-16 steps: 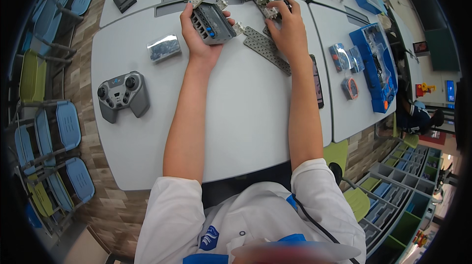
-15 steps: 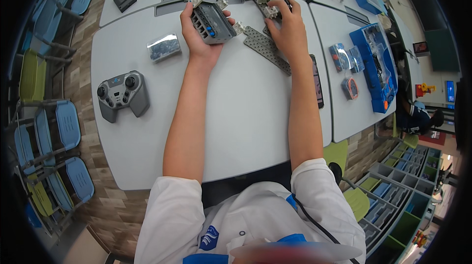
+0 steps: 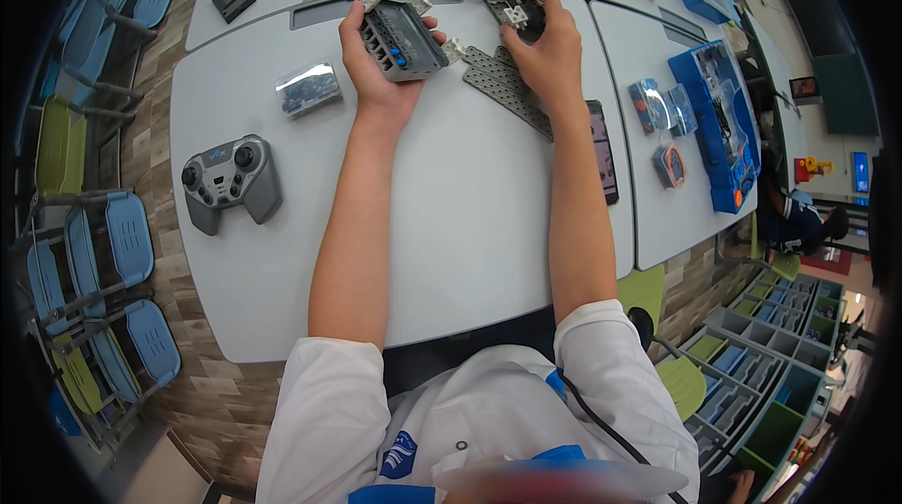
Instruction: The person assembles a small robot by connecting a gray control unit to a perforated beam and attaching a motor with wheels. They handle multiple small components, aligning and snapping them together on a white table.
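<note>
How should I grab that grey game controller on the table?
Probably by its two lower handle horns, coming from the near table edge. The grey game controller lies flat with sticks and buttons facing up and the horns pointing toward the person, with bare table around it. Both hands could wrap them freely.

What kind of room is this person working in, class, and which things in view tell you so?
Probably a classroom or robotics workshop: grey tables pushed together, rows of blue and green chairs, and building-kit parts, with a grey control block in the left hand beside perforated beams.

Bright, even overhead light leaves the pale surface [image 3: 470, 222] almost shadowless; focus is sharp centrally, straight edges bow toward the dark rim, with a blur at bottom.
</note>
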Tool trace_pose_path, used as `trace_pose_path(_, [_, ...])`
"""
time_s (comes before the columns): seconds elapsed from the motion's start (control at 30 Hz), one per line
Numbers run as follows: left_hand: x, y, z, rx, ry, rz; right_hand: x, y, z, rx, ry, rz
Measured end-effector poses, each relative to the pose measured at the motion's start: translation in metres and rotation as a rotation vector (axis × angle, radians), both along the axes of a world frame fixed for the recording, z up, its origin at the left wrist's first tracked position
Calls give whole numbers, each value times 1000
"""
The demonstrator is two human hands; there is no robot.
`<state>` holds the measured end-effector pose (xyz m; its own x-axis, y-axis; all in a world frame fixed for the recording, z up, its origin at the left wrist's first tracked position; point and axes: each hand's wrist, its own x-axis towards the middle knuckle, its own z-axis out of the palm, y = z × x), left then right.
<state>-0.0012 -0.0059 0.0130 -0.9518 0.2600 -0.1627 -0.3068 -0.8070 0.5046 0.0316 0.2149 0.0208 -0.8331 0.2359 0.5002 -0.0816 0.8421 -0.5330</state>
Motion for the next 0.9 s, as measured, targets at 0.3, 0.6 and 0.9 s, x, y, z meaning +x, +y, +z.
trace_pose_path(0.3, [1, 0, 3, -9, -4, -2, 2, -10, -1, -29, -3, -115])
trace_pose_path(0.6, [1, 0, 3, -14, 3, 3, -3, -10, -4, -42, 79, -140])
trace_pose_path(0.9, [2, 0, 4, -20, 10, -10, -9, -11, -3, -53, -27, -183])
